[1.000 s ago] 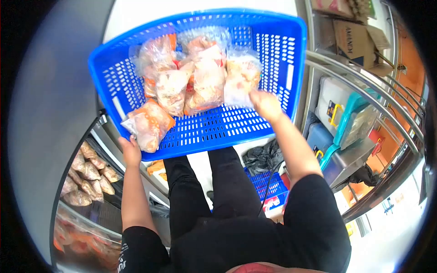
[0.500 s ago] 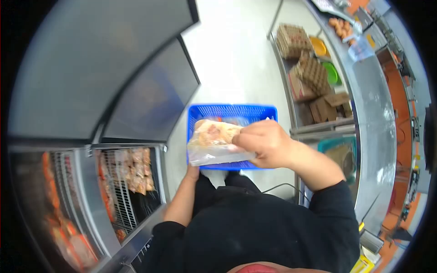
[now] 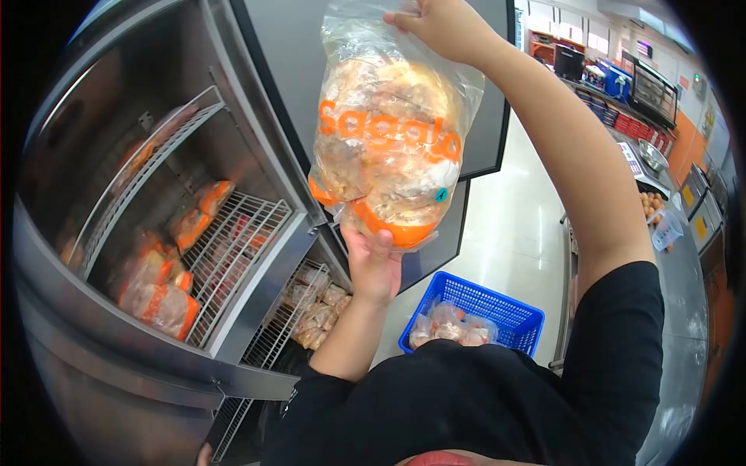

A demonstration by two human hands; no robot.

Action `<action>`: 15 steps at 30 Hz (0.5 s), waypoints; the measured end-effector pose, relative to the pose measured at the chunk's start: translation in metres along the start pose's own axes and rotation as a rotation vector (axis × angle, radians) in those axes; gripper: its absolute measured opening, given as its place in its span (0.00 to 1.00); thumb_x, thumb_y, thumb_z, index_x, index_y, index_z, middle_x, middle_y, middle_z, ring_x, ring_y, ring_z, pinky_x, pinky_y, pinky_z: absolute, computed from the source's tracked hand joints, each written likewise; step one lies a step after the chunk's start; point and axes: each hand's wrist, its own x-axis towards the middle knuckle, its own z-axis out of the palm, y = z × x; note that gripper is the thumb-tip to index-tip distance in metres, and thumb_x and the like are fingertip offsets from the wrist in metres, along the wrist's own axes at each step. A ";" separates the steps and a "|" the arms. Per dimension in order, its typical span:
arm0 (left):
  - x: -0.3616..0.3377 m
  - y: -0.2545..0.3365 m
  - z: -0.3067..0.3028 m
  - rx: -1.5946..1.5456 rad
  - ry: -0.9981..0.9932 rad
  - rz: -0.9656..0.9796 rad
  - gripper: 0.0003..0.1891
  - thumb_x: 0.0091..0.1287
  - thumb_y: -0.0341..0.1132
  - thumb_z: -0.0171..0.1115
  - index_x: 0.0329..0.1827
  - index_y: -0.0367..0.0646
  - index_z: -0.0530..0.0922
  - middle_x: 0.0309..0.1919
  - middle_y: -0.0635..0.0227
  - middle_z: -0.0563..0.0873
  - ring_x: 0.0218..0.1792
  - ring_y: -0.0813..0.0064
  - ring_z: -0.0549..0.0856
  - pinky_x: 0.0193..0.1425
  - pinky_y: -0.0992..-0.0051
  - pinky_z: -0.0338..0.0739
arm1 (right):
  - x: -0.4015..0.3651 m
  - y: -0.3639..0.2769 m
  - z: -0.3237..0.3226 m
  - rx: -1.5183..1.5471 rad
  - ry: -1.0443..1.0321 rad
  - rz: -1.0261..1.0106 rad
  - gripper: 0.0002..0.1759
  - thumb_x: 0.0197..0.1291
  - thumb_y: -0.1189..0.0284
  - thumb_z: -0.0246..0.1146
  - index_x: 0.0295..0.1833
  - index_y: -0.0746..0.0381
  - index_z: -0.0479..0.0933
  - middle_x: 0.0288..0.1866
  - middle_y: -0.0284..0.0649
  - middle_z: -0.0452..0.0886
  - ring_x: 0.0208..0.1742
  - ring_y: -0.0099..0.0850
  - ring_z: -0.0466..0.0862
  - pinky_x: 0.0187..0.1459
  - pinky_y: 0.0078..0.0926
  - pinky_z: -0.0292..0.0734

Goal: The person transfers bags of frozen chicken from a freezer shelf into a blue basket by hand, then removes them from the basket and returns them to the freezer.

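Note:
A large clear bag of pale meat (image 3: 388,140) with orange lettering hangs upright in front of me. My right hand (image 3: 427,19) pinches its top edge. Fingers of my left hand (image 3: 373,264) close on the bag's lower end from below. Beneath and to the right, a blue basket (image 3: 521,314) stands on the floor with several clear bags of meat (image 3: 454,322) in it. Left of the bag, an open fridge (image 3: 140,85) shows its wire shelves.
More orange-marked bags (image 3: 159,299) lie on the fridge's wire shelf (image 3: 233,248), with other packs (image 3: 318,314) in the lower compartment. Grey fridge doors (image 3: 295,46) stand open behind the held bag. At the right runs a metal counter (image 3: 680,287) with eggs (image 3: 651,203) and a scale (image 3: 633,159).
The bag has gone from above the basket up to head height, and its lettering now faces me. My left hand has left the basket and taken the bag's bottom. The view has tilted up.

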 end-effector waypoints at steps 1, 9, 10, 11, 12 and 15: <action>-0.001 0.004 -0.001 -0.019 0.001 0.019 0.43 0.57 0.41 0.66 0.67 0.46 0.44 0.64 0.61 0.59 0.64 0.65 0.64 0.63 0.62 0.68 | 0.009 -0.005 0.005 -0.014 -0.029 -0.011 0.23 0.57 0.58 0.55 0.32 0.70 0.79 0.32 0.57 0.79 0.39 0.53 0.78 0.43 0.43 0.73; -0.005 0.026 -0.026 0.128 0.111 0.237 0.42 0.59 0.42 0.64 0.67 0.44 0.44 0.65 0.61 0.56 0.66 0.67 0.59 0.67 0.62 0.58 | 0.049 -0.058 0.041 0.117 -0.069 -0.104 0.22 0.58 0.57 0.53 0.31 0.67 0.79 0.31 0.57 0.79 0.38 0.53 0.78 0.43 0.43 0.73; -0.004 0.028 -0.029 0.119 0.119 0.249 0.44 0.57 0.41 0.66 0.67 0.44 0.43 0.64 0.61 0.56 0.65 0.68 0.59 0.68 0.63 0.55 | 0.053 -0.062 0.044 0.111 -0.080 -0.112 0.22 0.58 0.57 0.53 0.31 0.66 0.79 0.31 0.57 0.79 0.37 0.53 0.78 0.42 0.42 0.73; -0.002 0.031 -0.035 0.153 0.106 0.278 0.42 0.59 0.41 0.65 0.67 0.44 0.43 0.65 0.61 0.56 0.66 0.67 0.58 0.68 0.62 0.56 | 0.058 -0.067 0.048 0.104 -0.092 -0.118 0.21 0.58 0.57 0.53 0.31 0.66 0.79 0.30 0.57 0.79 0.37 0.53 0.78 0.42 0.42 0.73; -0.001 0.032 -0.043 0.188 0.091 0.306 0.41 0.60 0.41 0.63 0.68 0.45 0.44 0.66 0.61 0.56 0.67 0.66 0.58 0.68 0.61 0.57 | 0.063 -0.072 0.051 0.096 -0.103 -0.124 0.21 0.58 0.58 0.53 0.30 0.66 0.79 0.30 0.57 0.79 0.36 0.53 0.78 0.42 0.42 0.73; 0.004 0.041 -0.059 0.256 0.062 0.346 0.39 0.62 0.42 0.60 0.68 0.46 0.45 0.66 0.62 0.56 0.67 0.65 0.58 0.68 0.60 0.57 | 0.074 -0.086 0.061 0.094 -0.120 -0.096 0.21 0.58 0.58 0.54 0.30 0.66 0.79 0.30 0.58 0.78 0.35 0.53 0.78 0.41 0.43 0.73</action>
